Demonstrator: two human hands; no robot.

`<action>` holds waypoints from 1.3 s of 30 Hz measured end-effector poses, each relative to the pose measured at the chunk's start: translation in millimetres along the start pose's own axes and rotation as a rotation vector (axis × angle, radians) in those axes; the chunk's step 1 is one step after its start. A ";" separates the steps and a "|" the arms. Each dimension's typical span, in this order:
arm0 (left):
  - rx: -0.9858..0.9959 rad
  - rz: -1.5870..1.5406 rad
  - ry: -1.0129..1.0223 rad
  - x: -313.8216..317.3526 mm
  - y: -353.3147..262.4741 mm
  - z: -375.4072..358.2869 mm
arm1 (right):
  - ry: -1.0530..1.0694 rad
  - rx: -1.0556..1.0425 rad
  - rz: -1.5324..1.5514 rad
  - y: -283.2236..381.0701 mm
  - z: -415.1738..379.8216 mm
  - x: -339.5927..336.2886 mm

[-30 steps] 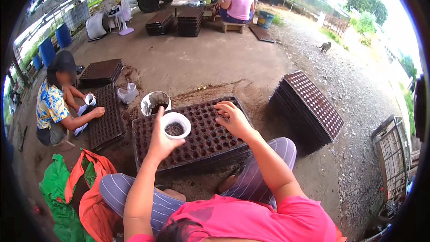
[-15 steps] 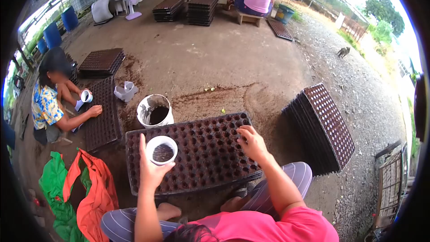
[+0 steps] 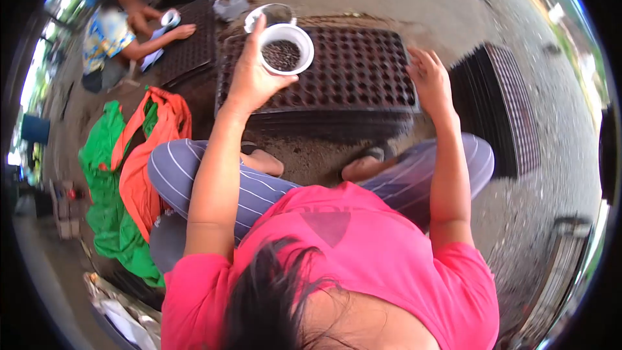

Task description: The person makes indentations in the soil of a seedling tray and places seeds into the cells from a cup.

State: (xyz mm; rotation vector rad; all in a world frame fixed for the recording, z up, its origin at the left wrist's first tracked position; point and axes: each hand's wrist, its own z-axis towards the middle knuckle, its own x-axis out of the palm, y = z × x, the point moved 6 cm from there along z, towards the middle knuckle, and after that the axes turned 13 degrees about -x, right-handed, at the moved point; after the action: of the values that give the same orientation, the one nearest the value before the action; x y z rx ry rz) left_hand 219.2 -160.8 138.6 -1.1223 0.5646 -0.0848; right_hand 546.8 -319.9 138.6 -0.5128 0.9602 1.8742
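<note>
A white plastic cup (image 3: pixel 308 52) with small dark seeds (image 3: pixel 281 56) in it is held in my left hand (image 3: pixel 251 81). My fingers and thumb wrap its side, and it is tipped so that the inside shows. Below and behind the cup lies a dark seedling tray (image 3: pixel 353 65) with rows of round cells, on top of a stack of trays. My right hand (image 3: pixel 430 81) is at the tray's right edge, its fingers curled toward the thumb. What the fingertips hold, if anything, is too small to make out.
A white bucket (image 3: pixel 290 10) stands behind the tray. To the right is a tall stack of trays (image 3: pixel 499 110). Green cloth (image 3: pixel 103 175) and orange cloth (image 3: pixel 168 113) lie at left. Beyond them a co-worker (image 3: pixel 107 35) sits at another tray (image 3: pixel 188 52), holding a cup.
My view has tilted down, so the tray sits higher in it. My right hand has moved from over the tray's cells to its right edge. The cup stays in my left hand.
</note>
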 end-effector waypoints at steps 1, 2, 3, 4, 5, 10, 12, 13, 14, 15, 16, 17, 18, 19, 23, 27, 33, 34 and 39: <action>0.078 0.076 0.036 7.0 -13.5 -5.5 | -0.024 0.036 -0.028 11.7 -5.9 -15.1; 0.160 0.152 0.061 14.4 -26.3 -12.1 | -0.023 0.044 -0.021 23.5 -10.2 -26.7; 0.181 0.140 0.086 20.6 -35.6 -16.8 | -0.017 0.044 -0.010 37.5 -13.7 -37.8; 0.228 0.162 0.060 24.1 -46.1 -18.1 | -0.025 0.060 -0.025 48.9 -11.3 -50.6; 0.275 0.187 0.027 25.7 -53.3 -22.3 | -0.028 0.039 -0.016 63.8 -9.1 -60.5; 0.246 0.023 0.106 48.8 -70.2 -39.3 | -0.003 -0.059 0.116 111.4 12.9 -65.1; 0.219 -0.012 0.120 58.7 -66.6 -40.5 | 0.042 -0.125 0.148 123.6 22.4 -49.7; 0.202 0.006 0.112 64.6 -60.2 -39.3 | 0.097 -0.149 0.151 128.6 26.9 -38.9; 0.181 0.023 0.104 70.8 -54.8 -37.5 | 0.154 -0.173 0.156 133.2 32.2 -27.1; 0.123 0.028 0.115 77.3 -51.3 -35.5 | 0.185 -0.255 0.161 134.1 36.8 -12.7; 0.107 0.023 0.112 84.3 -44.7 -34.6 | 0.248 -0.326 0.152 133.0 39.6 4.8; 0.100 0.063 0.121 93.1 -36.4 -33.4 | 0.360 -0.306 0.077 123.1 37.6 27.7; 0.094 0.113 0.119 96.4 -35.7 -28.6 | 0.467 -0.300 0.008 112.2 38.1 52.1; 0.066 0.221 0.123 98.9 -37.8 -27.7 | 0.506 -0.395 -0.175 112.2 38.1 68.6; 0.038 0.168 0.188 110.5 -2.4 -23.7 | 0.618 -0.338 -0.113 74.9 32.4 133.6; -0.024 0.129 0.260 120.0 26.0 -18.1 | 0.807 -0.357 -0.124 58.2 28.4 169.0; -0.150 0.073 0.286 124.3 50.4 -7.3 | 0.884 -0.283 -0.032 50.0 44.3 185.8; -0.167 0.069 0.294 124.4 53.1 -6.8 | 0.891 -0.254 -0.022 50.1 45.0 186.7; -0.137 0.045 0.279 119.8 53.0 -10.0 | 0.817 -0.201 0.058 52.7 41.8 185.8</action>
State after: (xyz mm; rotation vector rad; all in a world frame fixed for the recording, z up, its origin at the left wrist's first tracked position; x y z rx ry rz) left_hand 305.9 -186.3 43.3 -1.2395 0.8543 -0.1676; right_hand 414.3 -197.6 57.7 -1.4534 1.3049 1.8311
